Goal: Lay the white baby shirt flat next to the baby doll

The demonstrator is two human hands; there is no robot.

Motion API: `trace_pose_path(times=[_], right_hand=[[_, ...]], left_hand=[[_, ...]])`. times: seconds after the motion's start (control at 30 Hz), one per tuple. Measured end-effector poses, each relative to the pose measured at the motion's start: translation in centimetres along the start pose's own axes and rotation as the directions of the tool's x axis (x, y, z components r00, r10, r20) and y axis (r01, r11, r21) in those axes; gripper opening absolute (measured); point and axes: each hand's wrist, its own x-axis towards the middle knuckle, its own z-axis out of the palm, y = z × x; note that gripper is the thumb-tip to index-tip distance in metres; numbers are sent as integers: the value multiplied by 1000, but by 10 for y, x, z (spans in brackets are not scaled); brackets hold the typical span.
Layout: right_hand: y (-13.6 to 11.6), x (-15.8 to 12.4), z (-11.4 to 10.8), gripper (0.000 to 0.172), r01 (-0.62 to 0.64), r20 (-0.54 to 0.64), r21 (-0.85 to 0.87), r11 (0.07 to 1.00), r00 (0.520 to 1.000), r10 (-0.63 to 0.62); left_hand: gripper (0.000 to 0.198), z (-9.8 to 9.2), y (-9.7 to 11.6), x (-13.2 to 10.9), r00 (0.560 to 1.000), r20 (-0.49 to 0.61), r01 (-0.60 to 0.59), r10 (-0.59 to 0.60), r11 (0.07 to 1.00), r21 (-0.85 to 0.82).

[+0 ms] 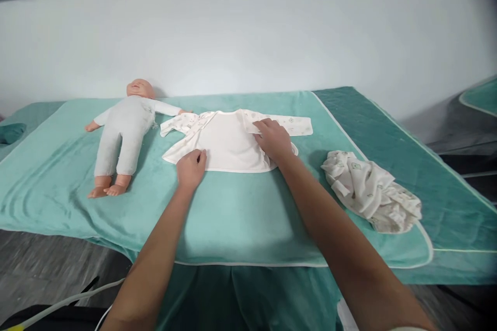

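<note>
A small white garment [229, 139] with patterned sleeves lies spread open on the green cloth [240, 217]. Its right sleeve stretches out flat, while the left one is bunched. My left hand [191, 168] is closed at the garment's lower left edge; whatever its fingers pinch is too small to make out. On the garment's right part, near the base of the sleeve, my right hand [274, 139] rests with its fingers curled together over the fabric; what they grip is hidden. To the left, a baby doll [126, 124] in a white body suit lies on its back, one hand near the bunched sleeve.
A crumpled patterned cloth [368, 189] lies at the right of the green cloth. Behind the table stands a white wall [248, 36]. A pale cable [77, 296] runs at the lower left, below the table's front edge.
</note>
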Motion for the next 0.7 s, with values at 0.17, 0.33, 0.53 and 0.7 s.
trace_pose_path(times=[0.17, 0.33, 0.53, 0.7], right_hand=[[6, 33, 1, 37, -340, -30, 87, 937, 939, 343], [42, 56, -4, 35, -498, 176, 309, 811, 867, 466], [68, 48, 3, 35, -582, 164, 348, 735, 810, 563], [66, 20, -8, 42, -552, 131, 294, 781, 832, 539]], left_hand=[[40, -1, 0, 0, 1000, 4, 10, -10, 1000, -9], [39, 1, 0, 0, 1000, 3, 3, -3, 1000, -23], [39, 2, 0, 1, 999, -29, 26, -28, 998, -65], [38, 0, 1, 0, 999, -18, 38, -41, 990, -135]])
